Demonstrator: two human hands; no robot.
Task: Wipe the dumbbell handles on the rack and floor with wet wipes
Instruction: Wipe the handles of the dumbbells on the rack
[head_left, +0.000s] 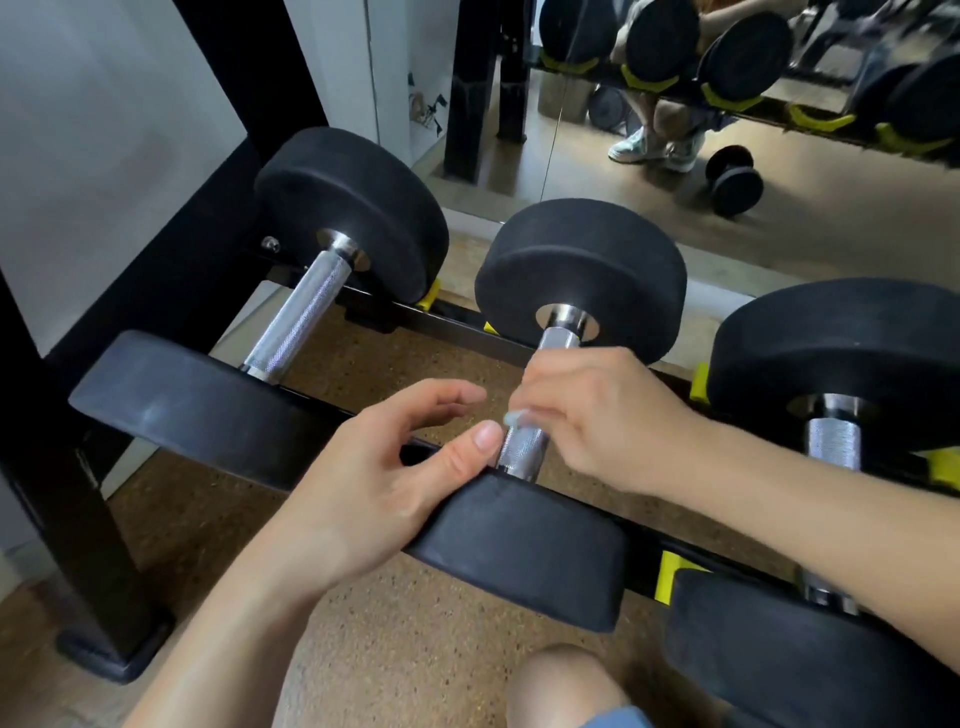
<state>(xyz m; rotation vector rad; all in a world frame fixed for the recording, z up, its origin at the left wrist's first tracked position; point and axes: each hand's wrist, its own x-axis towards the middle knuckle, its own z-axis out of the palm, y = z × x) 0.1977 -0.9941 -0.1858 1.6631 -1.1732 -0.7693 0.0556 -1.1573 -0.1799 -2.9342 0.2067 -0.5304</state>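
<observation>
One handle (524, 449), right hand (597, 415) gripping, left hand (395, 467) beside.

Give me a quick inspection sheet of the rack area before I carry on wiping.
Surface: cork-patterned floor under a black rack with yellow cradles.
Job's things: three dumbbells on the low tier. The left handle is bare, the middle handle is gripped, and the right handle is partly hidden by the forearm. Wipe: only a small pale scrap shows at the right fingers, so it cannot be confirmed.
Clutter: nothing seen.
Hands: right hand curled round the middle handle. Left hand relaxed, resting on that dumbbell's near head.
Cables: nothing seen.
Surroundings: mirror behind, showing a reflected dumbbell on the floor. White wall at left.
</observation>
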